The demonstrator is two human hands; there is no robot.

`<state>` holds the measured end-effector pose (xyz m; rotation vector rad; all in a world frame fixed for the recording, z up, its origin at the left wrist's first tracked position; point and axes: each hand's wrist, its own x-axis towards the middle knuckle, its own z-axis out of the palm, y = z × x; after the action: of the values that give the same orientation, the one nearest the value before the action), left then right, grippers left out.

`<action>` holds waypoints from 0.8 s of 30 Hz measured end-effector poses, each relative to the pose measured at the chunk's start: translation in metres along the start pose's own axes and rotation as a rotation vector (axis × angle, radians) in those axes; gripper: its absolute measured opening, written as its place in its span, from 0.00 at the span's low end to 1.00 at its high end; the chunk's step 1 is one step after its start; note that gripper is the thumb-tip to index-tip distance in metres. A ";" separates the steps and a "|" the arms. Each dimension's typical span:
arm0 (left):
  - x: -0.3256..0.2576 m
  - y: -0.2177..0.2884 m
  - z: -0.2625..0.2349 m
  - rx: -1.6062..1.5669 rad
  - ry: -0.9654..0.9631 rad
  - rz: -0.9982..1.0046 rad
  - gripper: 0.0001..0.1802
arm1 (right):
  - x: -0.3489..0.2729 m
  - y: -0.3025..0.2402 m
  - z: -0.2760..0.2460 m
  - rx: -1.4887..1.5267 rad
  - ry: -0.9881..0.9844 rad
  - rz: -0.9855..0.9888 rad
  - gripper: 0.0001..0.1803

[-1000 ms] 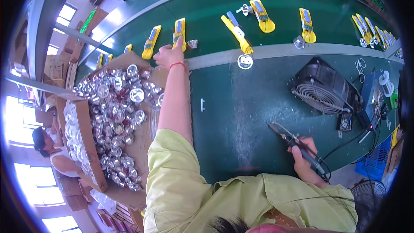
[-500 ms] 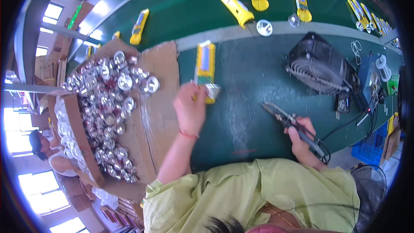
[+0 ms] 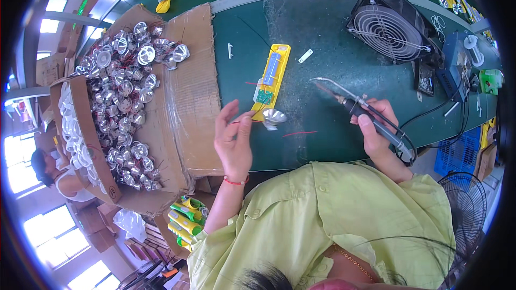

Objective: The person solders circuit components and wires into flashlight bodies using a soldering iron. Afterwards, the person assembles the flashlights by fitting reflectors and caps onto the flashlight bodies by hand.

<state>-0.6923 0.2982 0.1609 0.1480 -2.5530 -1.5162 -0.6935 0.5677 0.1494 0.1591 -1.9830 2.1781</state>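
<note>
A yellow flashlight half-shell lies on the green bench, with a blue battery and a small green circuit board in it. At its near end rests a silver reflector on wires. My left hand is beside that end, thumb and forefinger closed on a thin red wire, the other fingers loosely raised. My right hand grips a soldering iron with a thin curved metal tube along it. Its tip points left, above the bench and apart from the flashlight.
Many silver reflectors are heaped on cardboard at left. A black fan and a solder spool stand at right. A white strip and a loose red wire lie near the flashlight. Another person is at far left.
The flashlight half-shell, held in my left hand before, now lies on the bench with its reflector beside its near end. My right hand still holds the soldering iron. The whole view has shifted.
</note>
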 end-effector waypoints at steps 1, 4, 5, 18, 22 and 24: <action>-0.001 -0.002 -0.004 -0.137 0.078 -0.061 0.10 | -0.003 -0.003 0.004 0.003 0.003 -0.003 0.09; 0.007 0.000 -0.027 -0.319 0.161 -0.209 0.09 | -0.006 -0.005 0.013 0.056 -0.094 0.010 0.10; 0.011 0.002 -0.033 -0.369 0.154 -0.308 0.08 | -0.008 -0.003 0.015 0.051 -0.089 0.011 0.10; 0.028 -0.006 -0.002 0.054 -0.199 -0.262 0.09 | -0.010 0.008 0.044 -0.078 -0.085 0.099 0.11; 0.026 -0.008 0.004 0.087 -0.147 -0.117 0.08 | -0.016 0.010 0.044 -0.052 -0.098 0.096 0.11; 0.026 -0.006 0.005 0.034 -0.158 -0.165 0.08 | -0.018 0.012 0.046 -0.086 -0.145 0.096 0.10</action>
<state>-0.7187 0.2954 0.1552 0.2585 -2.7521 -1.6009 -0.6811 0.5201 0.1382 0.2195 -2.2024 2.1911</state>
